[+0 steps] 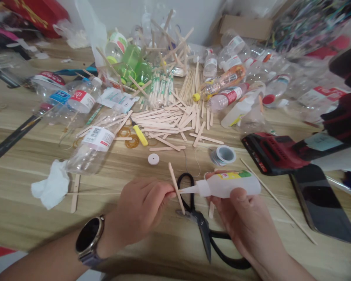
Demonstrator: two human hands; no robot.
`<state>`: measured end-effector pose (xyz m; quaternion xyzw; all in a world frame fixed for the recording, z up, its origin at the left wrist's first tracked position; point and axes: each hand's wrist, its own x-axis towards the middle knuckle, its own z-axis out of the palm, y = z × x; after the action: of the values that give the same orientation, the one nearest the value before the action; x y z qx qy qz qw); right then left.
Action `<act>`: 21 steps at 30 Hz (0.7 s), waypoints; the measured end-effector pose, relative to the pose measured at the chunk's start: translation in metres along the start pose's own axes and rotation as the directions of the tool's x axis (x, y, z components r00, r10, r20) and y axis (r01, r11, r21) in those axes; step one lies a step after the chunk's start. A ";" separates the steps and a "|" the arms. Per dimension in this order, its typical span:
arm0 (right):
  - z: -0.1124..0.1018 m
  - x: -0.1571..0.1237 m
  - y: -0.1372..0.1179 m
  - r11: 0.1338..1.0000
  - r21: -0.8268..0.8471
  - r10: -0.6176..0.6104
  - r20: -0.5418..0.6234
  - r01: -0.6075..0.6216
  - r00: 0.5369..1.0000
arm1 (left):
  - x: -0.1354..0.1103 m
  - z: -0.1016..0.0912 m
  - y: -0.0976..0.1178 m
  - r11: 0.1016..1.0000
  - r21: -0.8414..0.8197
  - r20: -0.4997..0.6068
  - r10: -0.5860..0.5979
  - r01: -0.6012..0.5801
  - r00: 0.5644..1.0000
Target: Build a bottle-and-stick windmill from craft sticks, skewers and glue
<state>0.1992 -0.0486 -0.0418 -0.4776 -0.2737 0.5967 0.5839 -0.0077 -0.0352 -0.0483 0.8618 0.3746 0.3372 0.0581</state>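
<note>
My left hand (148, 203), with a watch on its wrist, pinches a thin wooden skewer (102, 193) close to one end. A craft stick (175, 183) sits crosswise at that end, beside my fingertips. At the skewer's far left end lies another craft stick (75, 194), also crosswise. My right hand (240, 218) is wrapped around a white glue bottle (234, 185), tilted sideways. Its narrow nozzle points left and meets the craft stick at the joint; whether glue is coming out cannot be seen. Black-handled scissors (203, 224) lie open on the table under the stick and bottle.
Loose craft sticks (166, 121) are piled mid-table near a yellow-handled tool (139, 134). A spool (224, 155), a red and black power tool (275, 150) and a phone (324, 203) lie to the right. Plastic bottles (90, 144) crowd the left and back; crumpled tissue (51, 185) lies left.
</note>
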 end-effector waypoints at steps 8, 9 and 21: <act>-0.002 -0.001 0.003 0.999 -0.019 -0.040 0.013 0.040 0.999 | 0.000 -0.001 0.000 1.000 -0.001 0.014 -0.019 0.019 1.000; -0.002 -0.001 0.004 0.999 -0.021 -0.040 0.006 0.040 0.999 | 0.000 -0.001 0.000 1.000 0.005 0.015 -0.020 0.020 1.000; -0.002 0.000 0.001 1.000 -0.010 -0.026 0.038 0.026 0.999 | 0.000 -0.002 0.001 1.000 0.004 0.072 -0.016 0.016 0.997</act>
<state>0.2010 -0.0493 -0.0435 -0.4656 -0.2939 0.5966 0.5839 -0.0082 -0.0366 -0.0463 0.8704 0.3799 0.3046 0.0728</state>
